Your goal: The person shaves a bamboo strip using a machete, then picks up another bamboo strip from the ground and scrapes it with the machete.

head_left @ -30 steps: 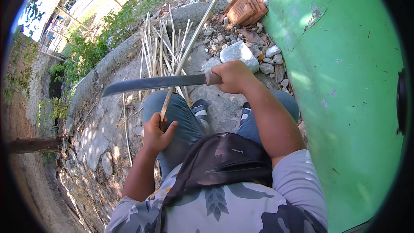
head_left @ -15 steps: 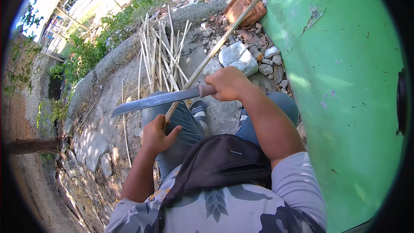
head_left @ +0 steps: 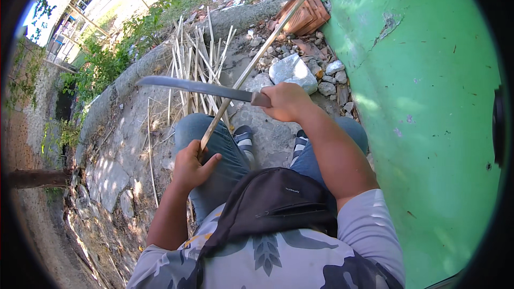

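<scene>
Here, the stick (head_left: pixel 251 69) runs on a long slant — its lower end in the left hand (head_left: pixel 193 166) above the left knee, its far end pointing up and right toward the bricks (head_left: pixel 305 15) by the green wall (head_left: pixel 428 101). The left hand is clamped around that lower end. The machete (head_left: pixel 195 88) lies nearly level across the stick, tip pointing left, blade over the pile of cut sticks (head_left: pixel 195 59). The right hand (head_left: pixel 286 101) is fisted tight on its handle — near the grey rock (head_left: pixel 292 70).
</scene>
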Tool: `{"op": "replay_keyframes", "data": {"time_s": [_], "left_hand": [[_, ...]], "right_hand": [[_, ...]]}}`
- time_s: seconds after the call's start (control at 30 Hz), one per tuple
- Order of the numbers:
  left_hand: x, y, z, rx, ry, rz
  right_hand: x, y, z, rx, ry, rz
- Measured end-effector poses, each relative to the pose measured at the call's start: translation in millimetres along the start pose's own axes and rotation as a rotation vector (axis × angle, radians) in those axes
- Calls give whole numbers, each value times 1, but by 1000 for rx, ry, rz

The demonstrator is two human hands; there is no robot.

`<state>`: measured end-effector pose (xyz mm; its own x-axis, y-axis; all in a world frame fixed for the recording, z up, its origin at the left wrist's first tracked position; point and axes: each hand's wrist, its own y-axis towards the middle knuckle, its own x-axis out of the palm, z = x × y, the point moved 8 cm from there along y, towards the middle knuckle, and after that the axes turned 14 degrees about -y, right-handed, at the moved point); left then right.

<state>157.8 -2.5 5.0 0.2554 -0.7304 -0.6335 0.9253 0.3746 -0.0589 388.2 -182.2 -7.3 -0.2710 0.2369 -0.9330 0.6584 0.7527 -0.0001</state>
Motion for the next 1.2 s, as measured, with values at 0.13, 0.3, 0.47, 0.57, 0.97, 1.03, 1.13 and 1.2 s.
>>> {"op": "replay_keyframes", "data": {"time_s": [0.13,0.3,0.47,0.57,0.97,1.03,1.13,1.2], "left_hand": [[-1,-1,-3,-33,4,-44],[-2,1,-14,-124,-204,-47],[0,3,-21,-119,-247,-55],[-2,3,-19,-114,-292,-80],[-3,2,-18,-159,-273,-49],[-5,4,-10,-103,-162,-19],[-3,4,-21,-165,-286,-18],[-4,3,-25,-171,-283,0]], "right_hand": [[9,1,-30,-187,-225,-45],[-15,3,46,231,133,120],[-12,2,43,113,253,147],[-8,-7,-3,-94,109,31],[-19,4,24,56,99,277],[-31,0,24,24,211,386],[-8,2,8,-98,100,292],[4,-5,-24,-235,30,123]]}}
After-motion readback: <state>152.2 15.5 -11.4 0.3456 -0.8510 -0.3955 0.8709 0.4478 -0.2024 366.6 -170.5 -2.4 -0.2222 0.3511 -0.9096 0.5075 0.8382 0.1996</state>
